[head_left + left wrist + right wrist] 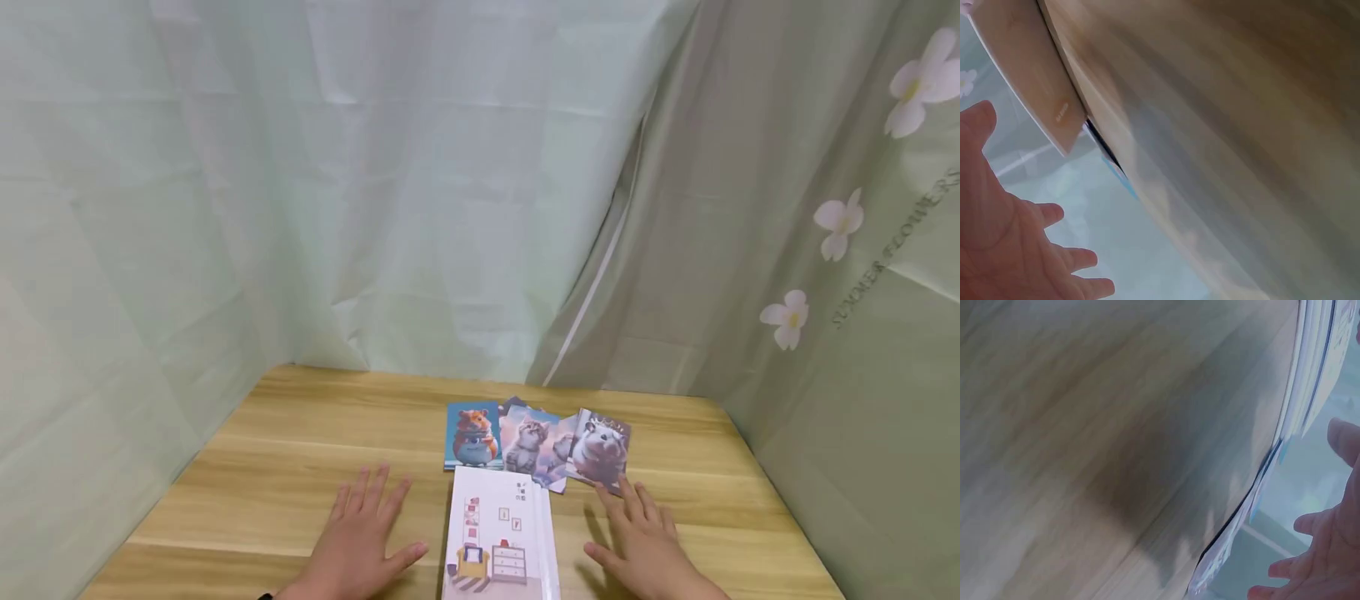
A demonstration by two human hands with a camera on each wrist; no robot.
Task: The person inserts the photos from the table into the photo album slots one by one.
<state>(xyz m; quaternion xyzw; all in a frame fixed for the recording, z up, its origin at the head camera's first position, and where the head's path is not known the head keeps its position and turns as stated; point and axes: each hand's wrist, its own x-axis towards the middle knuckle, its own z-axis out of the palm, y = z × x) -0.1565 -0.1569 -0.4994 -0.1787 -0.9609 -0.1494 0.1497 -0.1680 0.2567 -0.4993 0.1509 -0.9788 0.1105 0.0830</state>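
A white book-like album [491, 525] with a drawn chair and dresser on its cover lies at the table's front middle. Behind it several picture cards are spread: a hamster card [474, 435] on the left, a kitten card [527, 442] in the middle, a crowned-animal card [600, 447] on the right. My left hand [356, 533], fingers spread and holding nothing, is left of the album. To its right my right hand [641, 537] is spread too, fingertips near the crowned-animal card; contact is unclear. In the left wrist view the album [1029, 75] appears edge-on beyond the thumb.
The wood-grain table [300, 442] is bounded by pale green curtains [450, 208] at the back and both sides. White flowers and lettering are printed on the right curtain [840, 225].
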